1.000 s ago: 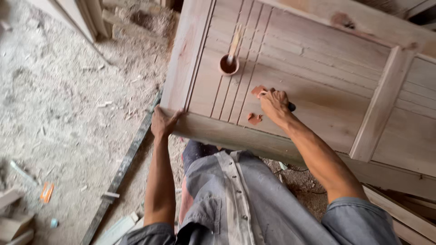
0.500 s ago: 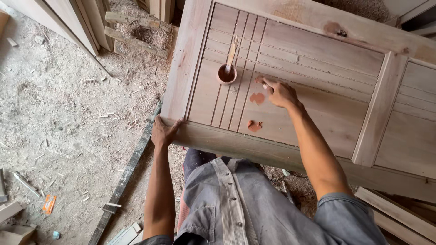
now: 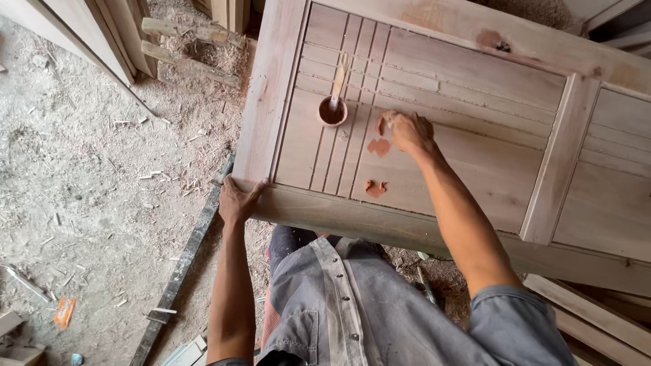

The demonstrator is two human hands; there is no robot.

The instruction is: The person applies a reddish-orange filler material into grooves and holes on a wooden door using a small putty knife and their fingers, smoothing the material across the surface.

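Note:
A pale wooden door [image 3: 475, 163] with grooved panels lies flat in front of me. My left hand [image 3: 237, 198] grips its near left corner. My right hand [image 3: 407, 131] rests on the panel with bent fingers and the thumb spread, fingertips pressed to the wood and smeared with reddish filler; nothing shows inside it. Two reddish filler patches [image 3: 378, 146] [image 3: 373, 188] mark the panel just left of and below that hand. A small round bowl of reddish filler [image 3: 332, 112] with a stick leaning in it stands on the grooves, to the left of my right hand.
The dirt floor [image 3: 102, 169] at left is strewn with wood chips and shavings. A long dark bar [image 3: 183, 264] lies on it by my left arm. Planks lean at the top left [image 3: 102, 41], and more boards lie at the lower right [image 3: 597, 318].
My right hand has slid up the panel away from me, leaving a second filler patch uncovered below it. My left hand has stayed on the door's corner.

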